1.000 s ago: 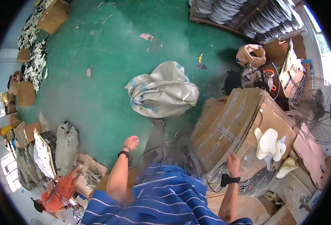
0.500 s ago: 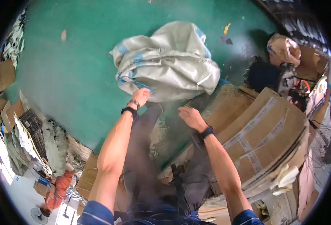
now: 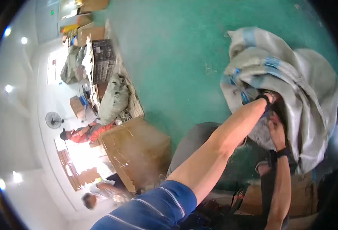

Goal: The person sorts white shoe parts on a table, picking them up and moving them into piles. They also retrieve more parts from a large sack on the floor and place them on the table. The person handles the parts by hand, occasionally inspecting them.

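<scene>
A large white woven sack (image 3: 306, 111) with blue stripes lies crumpled on the green floor at the right, its folds gathered in front of me. My left hand (image 3: 271, 97) reaches in among those folds, wearing a bracelet and a dark wristband; its fingers are hidden by the fabric and shadow. Just below it, my right hand (image 3: 277, 130) is bent against the sack's near side, fingers curled in on the material. Blue cord or strip shows on the sack close to my left wrist.
A big cardboard box (image 3: 136, 147) stands to the left, near a stuffed grey-green sack (image 3: 115, 96) and a dark plastic crate (image 3: 103, 61). Further off are a person in red (image 3: 86, 132), another person (image 3: 100, 191) and a wall fan (image 3: 53, 120). More cardboard (image 3: 295, 197) lies at the lower right.
My view has swung left, so the sack now appears at the right. Both hands, apart at the sack's near edge before, are now close together at its folds.
</scene>
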The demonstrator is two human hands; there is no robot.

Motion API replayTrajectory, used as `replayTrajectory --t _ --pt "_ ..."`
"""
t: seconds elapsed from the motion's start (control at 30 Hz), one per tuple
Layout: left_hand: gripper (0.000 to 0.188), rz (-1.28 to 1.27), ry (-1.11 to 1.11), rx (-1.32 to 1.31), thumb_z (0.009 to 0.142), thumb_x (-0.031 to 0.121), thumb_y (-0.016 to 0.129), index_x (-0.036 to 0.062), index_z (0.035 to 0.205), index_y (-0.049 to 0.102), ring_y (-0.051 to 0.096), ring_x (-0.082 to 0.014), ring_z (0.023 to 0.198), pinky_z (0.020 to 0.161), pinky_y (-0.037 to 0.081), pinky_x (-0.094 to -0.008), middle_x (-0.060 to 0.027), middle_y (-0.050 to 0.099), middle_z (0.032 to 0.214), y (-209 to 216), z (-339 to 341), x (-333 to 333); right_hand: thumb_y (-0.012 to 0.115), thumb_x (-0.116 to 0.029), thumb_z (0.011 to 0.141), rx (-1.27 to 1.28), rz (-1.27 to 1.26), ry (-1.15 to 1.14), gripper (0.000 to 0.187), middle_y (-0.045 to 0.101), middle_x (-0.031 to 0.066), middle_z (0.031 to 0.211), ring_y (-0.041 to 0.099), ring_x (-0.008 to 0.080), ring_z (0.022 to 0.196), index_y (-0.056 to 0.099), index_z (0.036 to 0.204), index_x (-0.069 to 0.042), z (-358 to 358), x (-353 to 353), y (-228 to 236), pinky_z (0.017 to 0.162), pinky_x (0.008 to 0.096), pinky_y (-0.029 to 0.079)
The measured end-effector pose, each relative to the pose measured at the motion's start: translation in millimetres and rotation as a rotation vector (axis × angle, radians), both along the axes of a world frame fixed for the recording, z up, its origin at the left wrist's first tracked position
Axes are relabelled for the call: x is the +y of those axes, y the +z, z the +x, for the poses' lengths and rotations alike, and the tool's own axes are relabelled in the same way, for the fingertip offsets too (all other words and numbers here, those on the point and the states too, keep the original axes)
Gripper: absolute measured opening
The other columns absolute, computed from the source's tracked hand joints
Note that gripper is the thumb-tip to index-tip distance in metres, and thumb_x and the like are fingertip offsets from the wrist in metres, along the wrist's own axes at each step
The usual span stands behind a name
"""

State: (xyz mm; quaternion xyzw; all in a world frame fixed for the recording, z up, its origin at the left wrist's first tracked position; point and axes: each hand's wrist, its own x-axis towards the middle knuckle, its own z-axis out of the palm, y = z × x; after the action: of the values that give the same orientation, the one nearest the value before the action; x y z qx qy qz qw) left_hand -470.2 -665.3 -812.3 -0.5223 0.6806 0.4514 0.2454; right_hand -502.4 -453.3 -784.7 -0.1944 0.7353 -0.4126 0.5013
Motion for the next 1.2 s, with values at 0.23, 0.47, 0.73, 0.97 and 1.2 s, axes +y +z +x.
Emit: replayTrajectory --t 0.23,0.47,0.73,0.97,1.2 --pt "0.029 -0.232 -0.507 0.222 0.087 0.015 0.066 0.0048 0.114 0.068 0.07 -0.026 0.085 0.076 0.06 -0.0433 -0.0137 0.072 0.098 -25.2 -66.0 -86.3 0.057 -0.02 0.098 0.443 0.036 0.128 0.03 0.071 0.0222 0.102 0.069 0.0322 0.094 0.068 0.117 0.002 -119.2 -29.6 26.4 0.086 0.0408 0.052" --pt "0.028 -0.434 -0.881 0.305 0.086 0.015 0.066 0.0063 0.112 0.068 0.07 -0.027 0.087 0.077 0.06 -0.0433 -0.0132 0.072 0.098 -20.3 -157.4 -160.2 0.069 -0.03 0.092 1.394 -0.106 0.106 0.033 0.071 0.0146 0.107 0.066 0.0317 0.1 0.07 0.115 -0.007 -298.9 23.8 71.9 0.09 0.0438 0.051" --pt "0.026 -0.5 -1.229 0.32 0.084 0.016 0.067 0.008 0.109 0.069 0.069 -0.0282 0.09 0.078 0.059 -0.0434 -0.0127 0.072 0.099 -41.3 -128.3 -93.0 0.059 -0.02 0.096 1.185 0.154 0.359 0.033 0.065 0.0179 0.119 0.062 0.036 0.11 0.064 0.125 -0.005 -330.5 70.6 -1.4 0.097 0.0451 0.049" --pt "0.025 -0.431 -1.503 0.265 0.083 0.017 0.068 0.0095 0.107 0.07 0.069 -0.0292 0.092 0.079 0.058 -0.0434 -0.0123 0.072 0.1 -74.6 -124.3 -0.1 0.057 -0.006 0.092 0.85 0.323 0.67 0.033 0.062 0.0258 0.12 0.055 0.0452 0.117 0.061 0.124 0.001 -242.9 44.7 -78.0 0.102 0.0492 0.043" --pt "0.024 -0.38 -1.607 0.34 0.082 0.017 0.069 0.011 0.105 0.071 0.069 -0.0303 0.095 0.081 0.057 -0.0434 -0.0118 0.073 0.101 -78.5 -136.9 35.6 0.059 -0.02 0.09 0.799 0.244 0.828 0.025 0.065 0.0286 0.096 0.06 0.0468 0.093 0.066 0.092 0.004 -204.3 52.7 -74.7 0.083 0.0527 0.047"
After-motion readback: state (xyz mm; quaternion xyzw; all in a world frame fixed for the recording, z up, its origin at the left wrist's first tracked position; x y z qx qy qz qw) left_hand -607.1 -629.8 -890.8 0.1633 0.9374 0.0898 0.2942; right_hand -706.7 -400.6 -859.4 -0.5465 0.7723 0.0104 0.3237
